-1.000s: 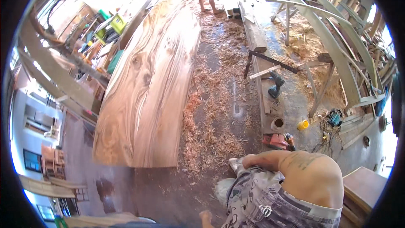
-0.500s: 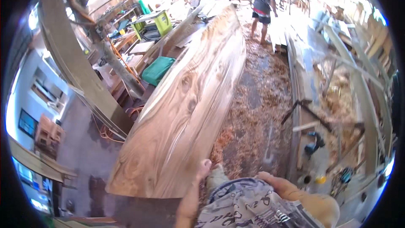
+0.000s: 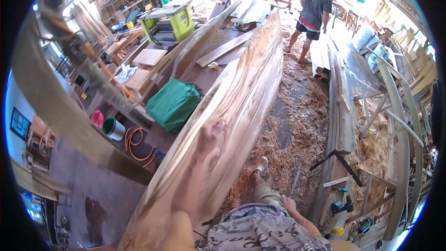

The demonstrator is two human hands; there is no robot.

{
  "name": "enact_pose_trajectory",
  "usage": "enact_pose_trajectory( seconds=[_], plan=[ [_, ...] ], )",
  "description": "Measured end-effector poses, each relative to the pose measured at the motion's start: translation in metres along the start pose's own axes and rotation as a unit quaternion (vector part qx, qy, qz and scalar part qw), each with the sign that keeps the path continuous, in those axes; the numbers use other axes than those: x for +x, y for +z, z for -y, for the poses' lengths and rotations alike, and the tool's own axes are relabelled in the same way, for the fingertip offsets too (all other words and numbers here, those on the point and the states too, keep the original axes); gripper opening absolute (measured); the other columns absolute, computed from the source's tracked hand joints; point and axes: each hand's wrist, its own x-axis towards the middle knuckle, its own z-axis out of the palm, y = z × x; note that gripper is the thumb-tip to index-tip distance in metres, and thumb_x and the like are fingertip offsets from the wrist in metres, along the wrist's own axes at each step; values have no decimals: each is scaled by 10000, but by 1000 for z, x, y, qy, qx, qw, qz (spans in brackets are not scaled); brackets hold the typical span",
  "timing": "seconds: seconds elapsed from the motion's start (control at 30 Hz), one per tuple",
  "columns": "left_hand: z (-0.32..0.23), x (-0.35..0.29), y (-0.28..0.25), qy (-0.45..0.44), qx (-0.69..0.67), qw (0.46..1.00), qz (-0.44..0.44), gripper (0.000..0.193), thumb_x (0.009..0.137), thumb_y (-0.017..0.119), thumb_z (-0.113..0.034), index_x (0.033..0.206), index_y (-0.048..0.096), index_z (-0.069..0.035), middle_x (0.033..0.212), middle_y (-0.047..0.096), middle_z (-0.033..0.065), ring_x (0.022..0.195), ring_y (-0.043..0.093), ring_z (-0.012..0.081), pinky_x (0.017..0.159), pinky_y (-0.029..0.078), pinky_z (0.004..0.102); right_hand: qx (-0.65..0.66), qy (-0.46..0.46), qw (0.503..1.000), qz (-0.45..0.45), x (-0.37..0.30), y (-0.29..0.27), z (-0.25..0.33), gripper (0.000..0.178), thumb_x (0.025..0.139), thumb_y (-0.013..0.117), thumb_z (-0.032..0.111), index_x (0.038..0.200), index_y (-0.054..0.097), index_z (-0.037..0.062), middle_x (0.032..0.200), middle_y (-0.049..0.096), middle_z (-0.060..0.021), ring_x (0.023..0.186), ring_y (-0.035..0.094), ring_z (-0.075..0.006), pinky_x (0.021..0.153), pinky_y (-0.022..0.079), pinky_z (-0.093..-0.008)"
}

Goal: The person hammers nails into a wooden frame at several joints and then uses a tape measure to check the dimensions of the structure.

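A long, wide wooden slab [image 3: 241, 88] with bold wavy grain stretches from beneath me to the far middle. Over its near part reaches my left hand [image 3: 213, 135], the forearm extended forward. Motion blurs its fingers, and I cannot tell whether the hand touches the wood. My right hand [image 3: 288, 203] hangs low beside my shorts, its fingers curled in and nothing visible in them. Under it lies floor strewn with wood shavings [image 3: 288, 144].
Left of the slab sit a green cloth bundle [image 3: 173, 104], a yellow-green machine [image 3: 169, 25], buckets [image 3: 113, 128] and an orange hose [image 3: 134, 144]. A post [image 3: 69, 107] stands nearer. On the right are long timbers [image 3: 338, 111] and a cordless drill [image 3: 343, 203]. A person [image 3: 313, 14] walks ahead.
My left hand has moved forward from near my waist to above the slab. The view has advanced and shifted, bringing the green bundle and the other person closer. My right hand stays low.
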Motion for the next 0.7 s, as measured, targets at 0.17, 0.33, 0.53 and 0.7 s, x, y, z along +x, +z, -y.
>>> enact_pose_trajectory(
  seconds=[0.17,0.33,0.53,0.7],
  plan=[
    [29,198,-17,-21,36,999,19,267,988,554,-199,1063,677,25,872,708,81,801,661,109,711,521,255,74,-25,997,-15,128,-77,90,597,953,467,522,948,711,-23,934,674,-290,966,653,-437,864,503,-490],
    [103,393,-18,-8,334,942,-21,300,879,594,-236,1033,695,1,838,709,206,825,714,282,729,541,373,4,-8,999,-33,228,-157,65,417,930,565,378,917,696,-18,791,693,-193,733,694,-309,669,537,-413],
    [209,510,-65,-161,494,852,64,603,752,735,-323,1279,578,-76,1204,611,291,1111,607,420,967,501,436,112,54,990,-74,287,-217,68,382,929,613,330,886,696,-41,699,672,-112,614,654,-175,583,533,-355],
    [264,553,-36,-176,523,824,127,760,757,755,-325,1407,435,-94,1354,444,319,1235,484,474,1039,445,455,145,165,973,-72,287,-221,19,361,908,625,319,870,703,-31,681,666,-151,614,671,-214,585,546,-391]
  ],
)
